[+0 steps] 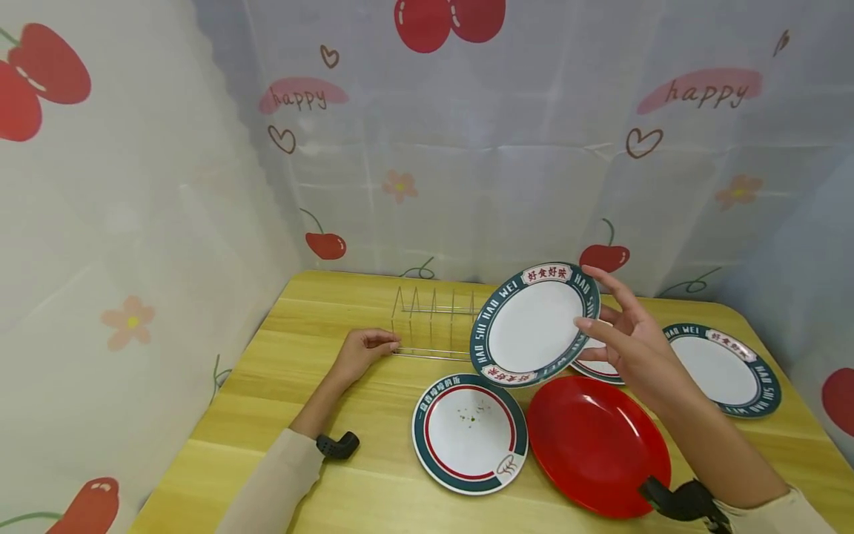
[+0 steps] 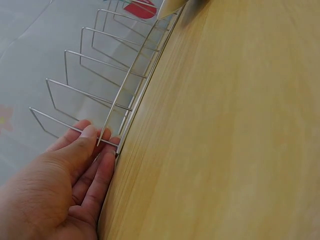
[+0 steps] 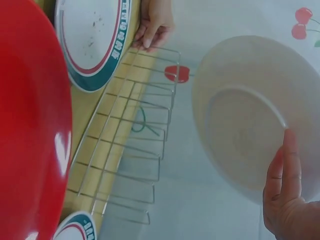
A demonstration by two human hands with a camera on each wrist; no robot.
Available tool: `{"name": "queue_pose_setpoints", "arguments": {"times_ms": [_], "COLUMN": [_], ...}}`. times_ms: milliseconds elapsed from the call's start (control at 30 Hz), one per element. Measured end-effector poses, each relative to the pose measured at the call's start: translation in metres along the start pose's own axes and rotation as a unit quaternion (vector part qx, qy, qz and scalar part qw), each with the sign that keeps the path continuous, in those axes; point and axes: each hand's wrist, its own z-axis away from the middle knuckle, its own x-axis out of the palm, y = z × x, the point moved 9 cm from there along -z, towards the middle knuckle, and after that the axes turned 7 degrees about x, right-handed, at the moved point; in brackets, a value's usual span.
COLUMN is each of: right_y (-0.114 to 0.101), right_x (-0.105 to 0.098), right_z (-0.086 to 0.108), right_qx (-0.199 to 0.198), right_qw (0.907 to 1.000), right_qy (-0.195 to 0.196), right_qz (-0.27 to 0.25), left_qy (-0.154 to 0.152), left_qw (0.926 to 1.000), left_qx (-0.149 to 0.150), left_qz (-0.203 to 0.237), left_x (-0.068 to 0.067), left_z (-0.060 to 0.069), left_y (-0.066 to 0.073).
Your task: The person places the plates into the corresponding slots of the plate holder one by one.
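A wire rack (image 1: pixel 432 326) stands at the back of the table; in the left wrist view my left hand (image 2: pixel 65 180) pinches its near end corner between thumb and fingers. In the head view that left hand (image 1: pixel 363 354) is at the rack's left front corner. My right hand (image 1: pixel 630 334) grips a white plate with a green lettered rim (image 1: pixel 534 326) by its right edge, tilted, in front of the rack's right part. From the right wrist view, the plate's pale underside (image 3: pixel 240 135) shows, with fingers of the right hand (image 3: pixel 287 195) against it.
A green-rimmed plate with crumbs (image 1: pixel 470 434) lies front centre, a red plate (image 1: pixel 597 445) right of it. Another green-rimmed plate (image 1: pixel 723 371) lies far right; one more (image 1: pixel 600 363) is partly hidden behind the right hand. A printed curtain (image 1: pixel 480 208) stands behind the table.
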Motion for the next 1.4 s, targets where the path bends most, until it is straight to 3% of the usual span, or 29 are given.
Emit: {"name": "queue_pose_setpoints", "arguments": {"times_ms": [200, 533, 900, 1133, 1400], "right_y": [-0.007, -0.001, -0.001, -0.006, -0.009], "right_x": [0.024, 0.061, 0.085, 0.108, 0.125], "right_z": [-0.027, -0.068, -0.102, -0.118, -0.135], "right_qx": [0.002, 0.03, 0.029, 0.027, 0.028], "right_qw": [0.9997, 0.9978, 0.9961, 0.9929, 0.991], "right_qy": [-0.019, -0.057, -0.075, -0.109, -0.123], "right_qz": [0.013, 0.015, 0.037, 0.037, 0.045], "left_qy": [0.008, 0.006, 0.008, 0.004, 0.004], "left_qw": [1.0, 0.9999, 0.9999, 1.0, 0.9998], "left_qx": [-0.002, 0.012, 0.0, 0.001, 0.019], "left_qz": [0.001, 0.003, -0.006, 0.006, 0.003], "left_x": [-0.003, -0.004, -0.003, -0.002, -0.002], "left_z": [-0.004, -0.004, -0.005, -0.003, -0.006], "left_y": [-0.026, -0.02, -0.023, -0.025, -0.023]}}
